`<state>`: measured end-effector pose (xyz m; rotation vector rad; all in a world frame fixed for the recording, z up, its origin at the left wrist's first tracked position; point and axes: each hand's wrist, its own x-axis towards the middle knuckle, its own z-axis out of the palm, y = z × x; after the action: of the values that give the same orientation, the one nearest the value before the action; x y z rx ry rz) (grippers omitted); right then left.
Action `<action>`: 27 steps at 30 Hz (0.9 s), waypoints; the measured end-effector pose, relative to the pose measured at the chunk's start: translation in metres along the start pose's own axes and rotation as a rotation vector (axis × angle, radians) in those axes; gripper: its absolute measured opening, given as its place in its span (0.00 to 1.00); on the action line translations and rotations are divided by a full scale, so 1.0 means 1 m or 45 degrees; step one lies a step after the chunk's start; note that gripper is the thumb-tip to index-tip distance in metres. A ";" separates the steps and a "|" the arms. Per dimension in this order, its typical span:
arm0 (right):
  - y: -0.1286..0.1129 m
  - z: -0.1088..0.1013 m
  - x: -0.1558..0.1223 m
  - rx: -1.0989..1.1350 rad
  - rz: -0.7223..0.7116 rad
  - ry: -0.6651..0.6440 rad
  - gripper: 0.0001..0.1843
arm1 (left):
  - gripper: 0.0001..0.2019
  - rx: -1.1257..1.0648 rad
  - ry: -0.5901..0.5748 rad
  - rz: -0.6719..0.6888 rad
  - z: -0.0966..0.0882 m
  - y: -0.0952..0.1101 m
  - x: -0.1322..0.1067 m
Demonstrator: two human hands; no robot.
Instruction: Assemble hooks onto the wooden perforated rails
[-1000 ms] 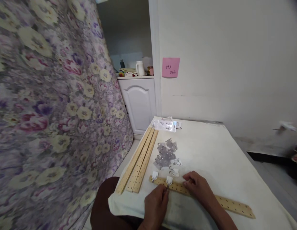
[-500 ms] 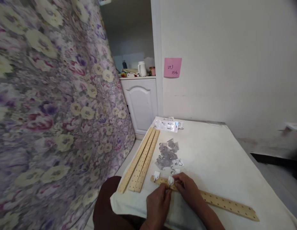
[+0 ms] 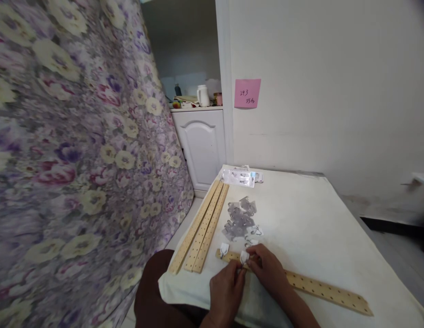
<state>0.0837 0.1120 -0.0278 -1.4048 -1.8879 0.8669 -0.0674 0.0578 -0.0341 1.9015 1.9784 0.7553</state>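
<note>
A wooden strip with rows of small holes (image 3: 330, 291) lies across the near part of the table. On its left end sits a white hook with a metal loop (image 3: 224, 249). Farther right along the strip is a second white hook (image 3: 244, 258), between my two hands. My left hand (image 3: 226, 289) pinches its lower end, thumb and forefinger together. My right hand (image 3: 268, 268) has its fingers bent against the hook's right side. The exact contact at the fingertips is partly hidden.
A pile of clear-backed hooks (image 3: 241, 218) lies just beyond the strip. Several more perforated wooden strips (image 3: 201, 228) line the table's left edge. Packaged hooks (image 3: 237, 177) rest at the far edge of the cloth-covered table (image 3: 301, 218). A floral curtain (image 3: 95, 159) hangs at left.
The view has shifted very slightly. Both hands stay at the second white hook, with almost no visible movement.
</note>
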 end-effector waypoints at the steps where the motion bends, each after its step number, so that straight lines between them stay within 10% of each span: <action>1: 0.000 0.001 0.001 0.005 0.002 -0.003 0.12 | 0.07 0.006 -0.002 -0.010 -0.001 0.001 0.000; 27: -0.017 0.003 0.018 -0.116 0.310 -0.101 0.08 | 0.07 -0.072 -0.059 -0.011 -0.004 -0.001 0.000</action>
<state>0.0677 0.1250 -0.0141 -1.7049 -1.8604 0.9745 -0.0704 0.0569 -0.0314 1.8604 1.9161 0.7497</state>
